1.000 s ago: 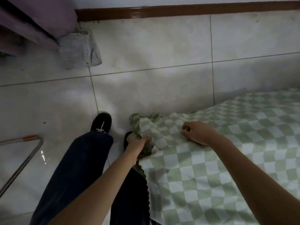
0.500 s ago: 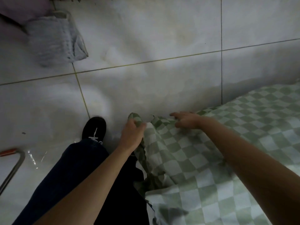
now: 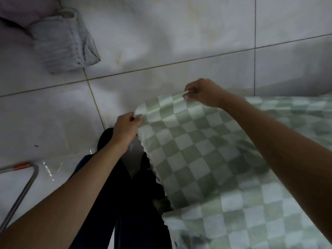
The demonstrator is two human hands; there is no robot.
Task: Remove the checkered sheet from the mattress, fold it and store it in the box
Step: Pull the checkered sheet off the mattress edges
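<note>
Green-checked sheet looks soft, light and floppy; left grip and right grip each pinch its edge, cloth sagging between them.

Bare tiled floor lay open from 11 to 2 o'clock. A grey folded cloth sat at 10, a bent metal tube at 8. The checkered sheet blocked 3 to 5; dark trouser legs filled 6.
</note>
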